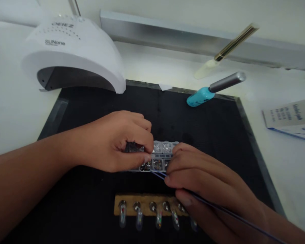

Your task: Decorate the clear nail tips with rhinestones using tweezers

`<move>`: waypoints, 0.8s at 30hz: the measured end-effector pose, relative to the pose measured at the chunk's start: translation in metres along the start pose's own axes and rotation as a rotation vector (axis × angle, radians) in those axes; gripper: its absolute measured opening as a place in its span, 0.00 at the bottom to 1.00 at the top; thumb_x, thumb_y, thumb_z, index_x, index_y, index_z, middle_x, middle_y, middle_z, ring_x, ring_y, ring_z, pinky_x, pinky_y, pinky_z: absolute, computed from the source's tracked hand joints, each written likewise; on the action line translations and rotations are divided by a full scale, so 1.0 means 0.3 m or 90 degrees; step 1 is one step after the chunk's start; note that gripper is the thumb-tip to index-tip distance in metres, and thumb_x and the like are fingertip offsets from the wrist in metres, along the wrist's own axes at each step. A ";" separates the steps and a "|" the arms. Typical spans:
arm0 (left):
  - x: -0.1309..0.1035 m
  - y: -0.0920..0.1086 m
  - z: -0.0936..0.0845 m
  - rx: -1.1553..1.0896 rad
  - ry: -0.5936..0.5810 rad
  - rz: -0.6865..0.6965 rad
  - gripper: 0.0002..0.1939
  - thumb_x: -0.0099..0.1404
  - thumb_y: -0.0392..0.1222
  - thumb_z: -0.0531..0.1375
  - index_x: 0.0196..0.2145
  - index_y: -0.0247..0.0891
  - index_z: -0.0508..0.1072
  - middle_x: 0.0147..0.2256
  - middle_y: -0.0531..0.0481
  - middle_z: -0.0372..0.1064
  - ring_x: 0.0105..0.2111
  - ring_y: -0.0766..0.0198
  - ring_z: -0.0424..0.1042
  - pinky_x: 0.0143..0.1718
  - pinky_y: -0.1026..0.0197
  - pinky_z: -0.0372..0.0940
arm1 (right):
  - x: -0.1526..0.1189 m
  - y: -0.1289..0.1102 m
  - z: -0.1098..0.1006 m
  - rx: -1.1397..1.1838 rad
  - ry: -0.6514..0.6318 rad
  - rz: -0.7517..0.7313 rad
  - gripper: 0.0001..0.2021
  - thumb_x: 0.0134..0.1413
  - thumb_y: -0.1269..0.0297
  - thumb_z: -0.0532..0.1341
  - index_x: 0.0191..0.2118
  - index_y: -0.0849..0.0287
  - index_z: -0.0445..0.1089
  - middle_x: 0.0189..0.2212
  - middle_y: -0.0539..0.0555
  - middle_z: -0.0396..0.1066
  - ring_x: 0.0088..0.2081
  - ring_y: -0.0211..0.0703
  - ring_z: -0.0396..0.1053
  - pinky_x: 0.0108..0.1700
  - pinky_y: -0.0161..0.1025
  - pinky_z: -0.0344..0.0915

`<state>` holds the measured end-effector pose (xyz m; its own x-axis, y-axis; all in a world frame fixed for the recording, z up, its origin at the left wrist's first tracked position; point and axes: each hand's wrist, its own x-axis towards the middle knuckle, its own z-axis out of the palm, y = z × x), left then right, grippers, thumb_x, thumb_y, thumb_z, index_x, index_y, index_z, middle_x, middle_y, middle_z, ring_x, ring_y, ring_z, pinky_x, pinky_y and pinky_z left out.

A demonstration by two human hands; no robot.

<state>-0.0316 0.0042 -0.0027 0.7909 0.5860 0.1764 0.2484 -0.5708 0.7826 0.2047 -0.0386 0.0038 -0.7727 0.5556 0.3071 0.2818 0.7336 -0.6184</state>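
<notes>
A clear compartment box (158, 164) holding small shiny stones lies on the black mat, between my two hands. My left hand (128, 142) is over the box's left part, thumb and index finger brought close together at its middle; what they grip, if anything, is hidden. In my right hand (200, 173) are thin dark blue tweezers (158, 174), their tips in a lower compartment of dark stones near my left thumb. Below the box, a tan strip (129, 210) bears several clear nail tips (158, 219) with coloured decorations on small round metal stands.
A white nail lamp (91, 47) stands at the back left. At the back right are a turquoise bottle with a grey cap (200, 97) and a pale bottle with a gold cap (205, 69). A printed white box (289, 117) lies far right.
</notes>
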 end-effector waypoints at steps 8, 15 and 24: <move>-0.003 -0.003 0.003 -0.011 0.008 0.005 0.04 0.62 0.32 0.60 0.31 0.33 0.76 0.27 0.52 0.66 0.30 0.67 0.64 0.32 0.62 0.58 | -0.006 -0.003 -0.005 -0.001 -0.002 -0.016 0.05 0.61 0.74 0.55 0.41 0.61 0.66 0.32 0.54 0.74 0.36 0.42 0.73 0.44 0.44 0.70; 0.000 0.000 0.000 -0.005 0.005 0.006 0.05 0.63 0.31 0.60 0.31 0.31 0.77 0.27 0.51 0.66 0.30 0.68 0.64 0.33 0.63 0.59 | -0.005 -0.003 -0.005 -0.005 -0.009 -0.007 0.05 0.62 0.74 0.54 0.42 0.61 0.66 0.33 0.54 0.74 0.36 0.41 0.73 0.45 0.43 0.70; 0.000 -0.002 0.001 -0.006 0.009 0.010 0.05 0.63 0.31 0.60 0.31 0.32 0.77 0.27 0.52 0.66 0.30 0.69 0.64 0.32 0.64 0.59 | -0.013 0.010 -0.002 0.104 0.032 0.034 0.08 0.59 0.76 0.56 0.42 0.60 0.67 0.32 0.53 0.72 0.35 0.40 0.71 0.46 0.42 0.68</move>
<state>-0.0315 0.0043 -0.0034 0.7867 0.5849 0.1977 0.2302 -0.5749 0.7852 0.2089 -0.0384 0.0011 -0.7284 0.6141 0.3039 0.2226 0.6316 -0.7427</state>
